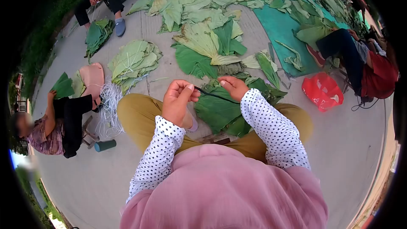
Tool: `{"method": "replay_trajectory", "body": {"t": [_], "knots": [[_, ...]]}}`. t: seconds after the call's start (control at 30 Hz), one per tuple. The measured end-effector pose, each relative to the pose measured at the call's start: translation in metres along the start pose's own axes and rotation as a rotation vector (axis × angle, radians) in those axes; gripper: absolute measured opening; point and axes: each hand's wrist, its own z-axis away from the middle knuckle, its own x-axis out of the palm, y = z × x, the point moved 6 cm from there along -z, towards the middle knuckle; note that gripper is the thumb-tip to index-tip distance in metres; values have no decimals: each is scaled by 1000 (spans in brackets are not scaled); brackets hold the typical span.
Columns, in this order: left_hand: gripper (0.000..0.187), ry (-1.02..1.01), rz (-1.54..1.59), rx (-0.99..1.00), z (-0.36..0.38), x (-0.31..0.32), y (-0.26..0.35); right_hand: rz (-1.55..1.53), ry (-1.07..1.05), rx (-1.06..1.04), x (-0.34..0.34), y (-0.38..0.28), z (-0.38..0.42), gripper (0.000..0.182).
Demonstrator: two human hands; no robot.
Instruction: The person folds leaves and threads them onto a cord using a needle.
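Both hands, left (180,101) and right (233,87), pinch a dark strand (214,95) stretched nearly level, dipping rightward, above green leaves (220,110).

My sleeves (271,127) are white with black polka dots; my trousers (140,118) are mustard yellow. Between my left hand (180,101) and my right hand (233,87) runs a dark stem (214,95). Below it lies a deep green leaf (218,112). Right of my right hand: a red bag (323,91) and teal mat (280,27).

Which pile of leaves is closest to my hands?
The dark green leaves on your lap, directly under both hands; the other piles lie farther out on the ground.
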Motion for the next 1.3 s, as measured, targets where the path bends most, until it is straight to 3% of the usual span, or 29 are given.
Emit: {"method": "replay_trajectory", "body": {"t": [0.03,0.13,0.3,0.37,0.43,0.5,0.6,0.63,0.7,0.77,0.83,1.1,1.2,1.23,1.3], "knots": [[7,-12,-2,-14,-4,3,-11,-322,-57,-32,9,-24,1,33],[8,-64,-91,-61,-12,17,-38,-585,-96,-66,20,-83,25,29],[10,-95,-132,-168,-32,17,-72,-393,-77,222,25,-63,29,20],[11,-100,-134,-195,-44,17,-82,-392,-7,178,18,-60,29,18],[14,-48,-46,-279,-59,15,-93,108,62,-75,5,-70,26,15],[17,-20,-84,-305,-82,12,-102,180,97,-91,1,-74,30,13],[20,-14,-419,-283,-136,0,-133,501,-85,-166,15,-79,31,12],[20,-23,-426,-291,-156,-3,-150,494,-77,-156,14,-78,32,12],[23,-159,-797,-62,-197,6,-167,583,-238,-186,24,-78,34,15],[29,-219,-918,-77,-228,29,-176,602,-312,-139,29,-73,32,18],[36,-375,-1251,338,-263,57,-197,622,-392,-88,31,-67,28,20],[50,-552,-1643,75,-330,116,-255,495,-399,94,14,-54,13,22],[52,-718,-2013,8,-342,120,-260,497,-374,27,12,-56,12,18],[52,-726,-2011,11,-349,117,-265,496,-370,33,10,-54,11,18],[51,-685,-1989,205,-358,113,-268,432,-334,29,8,-53,11,17]]}}
